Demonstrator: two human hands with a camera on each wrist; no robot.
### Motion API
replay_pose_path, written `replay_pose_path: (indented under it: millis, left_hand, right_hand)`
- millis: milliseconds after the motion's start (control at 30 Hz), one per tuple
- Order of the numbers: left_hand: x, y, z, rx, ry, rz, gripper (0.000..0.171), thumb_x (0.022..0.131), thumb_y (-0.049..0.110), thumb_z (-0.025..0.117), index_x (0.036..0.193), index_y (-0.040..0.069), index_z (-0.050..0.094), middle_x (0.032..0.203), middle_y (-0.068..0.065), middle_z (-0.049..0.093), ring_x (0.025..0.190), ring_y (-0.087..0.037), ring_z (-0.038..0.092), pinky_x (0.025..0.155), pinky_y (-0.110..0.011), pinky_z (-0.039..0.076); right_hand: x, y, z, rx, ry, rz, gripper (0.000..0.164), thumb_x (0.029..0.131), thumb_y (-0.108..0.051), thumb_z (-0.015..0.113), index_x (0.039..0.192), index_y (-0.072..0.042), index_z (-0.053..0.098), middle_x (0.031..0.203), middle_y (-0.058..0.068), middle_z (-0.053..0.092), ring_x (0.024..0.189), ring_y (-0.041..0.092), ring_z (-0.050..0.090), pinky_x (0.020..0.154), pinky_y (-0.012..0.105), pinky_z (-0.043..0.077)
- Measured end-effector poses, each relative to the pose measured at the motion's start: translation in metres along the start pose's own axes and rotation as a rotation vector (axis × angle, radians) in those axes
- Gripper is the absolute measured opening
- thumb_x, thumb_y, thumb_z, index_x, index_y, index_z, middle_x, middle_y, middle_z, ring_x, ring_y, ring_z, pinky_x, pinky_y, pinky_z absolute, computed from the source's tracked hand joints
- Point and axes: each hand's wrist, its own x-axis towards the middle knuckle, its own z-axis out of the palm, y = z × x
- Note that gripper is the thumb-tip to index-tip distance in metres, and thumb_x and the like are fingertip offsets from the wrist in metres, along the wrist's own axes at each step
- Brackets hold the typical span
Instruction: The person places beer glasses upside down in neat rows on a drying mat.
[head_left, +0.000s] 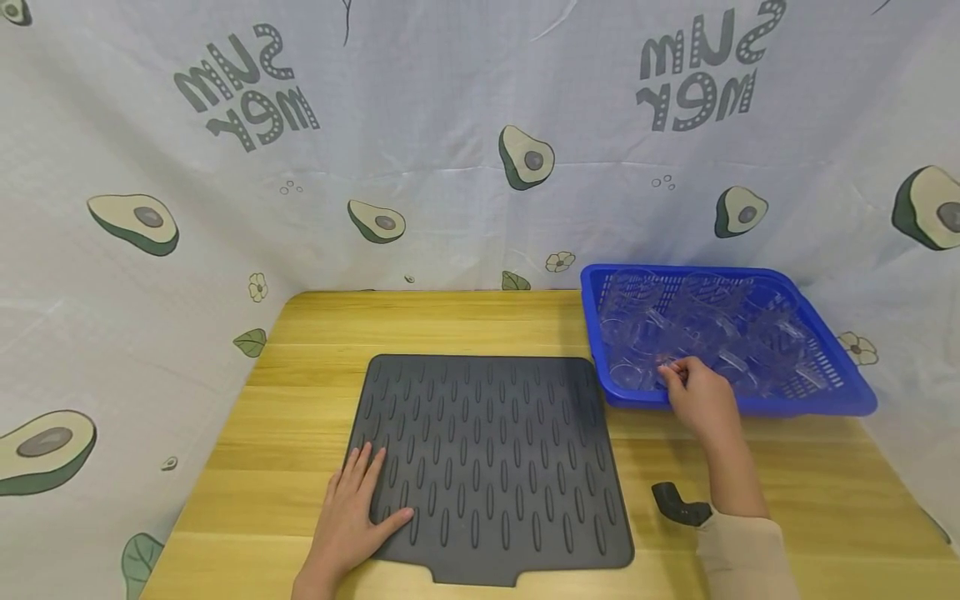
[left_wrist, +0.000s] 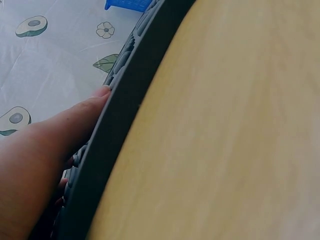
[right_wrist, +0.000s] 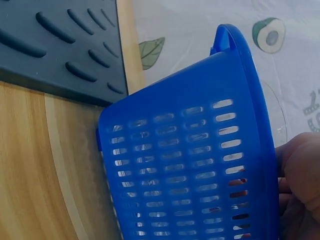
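Observation:
My left hand [head_left: 351, 512] rests with its fingers spread on the left edge of a dark grey ridged drying mat [head_left: 491, 467]. In the left wrist view the thumb [left_wrist: 75, 117] lies along the mat's rim [left_wrist: 117, 107]. My right hand [head_left: 701, 400] reaches over the near side of a blue plastic basket [head_left: 637, 398] full of clear mugs [head_left: 697, 321]. Its thumb and fingers are curled together on a clear mug [head_left: 630, 375] near the basket's front left; the exact grip is partly hidden. The right wrist view shows the hand [right_wrist: 302, 175] behind the basket wall [right_wrist: 175, 95].
A short black curved piece [head_left: 678, 506] lies on the wooden table [head_left: 247, 467] beside the right forearm. A white cloth [head_left: 450, 100] with avocado prints hangs behind the table and at its sides. The basket stands at the back right, close to the mat's corner.

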Motion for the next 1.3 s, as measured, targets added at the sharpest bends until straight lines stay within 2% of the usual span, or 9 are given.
replay_pose_path:
  millis: [233,367,767,967,1100,1300]
  left_hand:
    - [0.0,0.0,0.0,-0.004,0.004,0.003,0.093,0.082,0.063,0.066,0.148,0.003,0.04,0.153,-0.022,0.032,0.142,-0.042,0.023,0.109,-0.064,0.02]
    - [0.0,0.0,-0.001,-0.008,-0.005,0.0,0.094,0.082,0.063,0.065,0.148,0.003,0.039,0.153,-0.022,0.032,0.143,-0.042,0.022,0.109,-0.064,0.02]
    - [0.0,-0.002,0.003,0.001,0.0,-0.002,0.094,0.081,0.064,0.065,0.149,0.004,0.039,0.154,-0.021,0.032,0.143,-0.041,0.022,0.109,-0.063,0.02]
    - [-0.001,-0.002,0.002,-0.001,0.003,-0.003,0.094,0.081,0.064,0.066,0.148,0.004,0.04,0.153,-0.021,0.032,0.143,-0.041,0.022,0.109,-0.063,0.02]
    - [-0.001,-0.001,0.001,-0.002,0.0,-0.007,0.094,0.081,0.064,0.066,0.149,0.004,0.039,0.154,-0.021,0.032,0.143,-0.041,0.022,0.109,-0.063,0.02]
    - [0.0,-0.002,0.001,-0.001,-0.008,-0.011,0.094,0.081,0.064,0.065,0.149,0.004,0.039,0.154,-0.021,0.031,0.143,-0.041,0.022,0.109,-0.063,0.02]
  right_hand:
    - [0.003,-0.005,-0.001,0.059,-0.03,-0.008,0.051,0.106,-0.038,0.036,0.113,0.011,0.048,0.089,0.019,0.054,0.066,0.025,0.049,0.062,0.038,0.04]
    - [0.006,-0.007,-0.001,0.092,-0.017,-0.005,0.051,0.106,-0.039,0.035,0.113,0.01,0.048,0.087,0.017,0.054,0.066,0.025,0.048,0.059,0.037,0.04]
    - [0.006,-0.012,0.001,0.144,-0.005,0.01,0.052,0.106,-0.039,0.032,0.116,0.009,0.048,0.092,0.022,0.062,0.077,0.03,0.057,0.061,0.037,0.042]
    - [0.004,-0.013,0.001,0.147,0.018,0.01,0.053,0.107,-0.039,0.031,0.119,0.01,0.047,0.092,0.021,0.061,0.072,0.027,0.055,0.059,0.036,0.042]
    - [0.002,-0.017,0.001,0.135,0.101,-0.024,0.049,0.107,-0.034,0.033,0.116,0.011,0.047,0.089,0.02,0.059,0.071,0.03,0.053,0.062,0.042,0.043]
    - [-0.003,-0.026,-0.002,0.128,0.299,-0.079,0.04,0.106,-0.024,0.042,0.112,0.015,0.051,0.088,0.028,0.059,0.081,0.046,0.056,0.078,0.059,0.043]
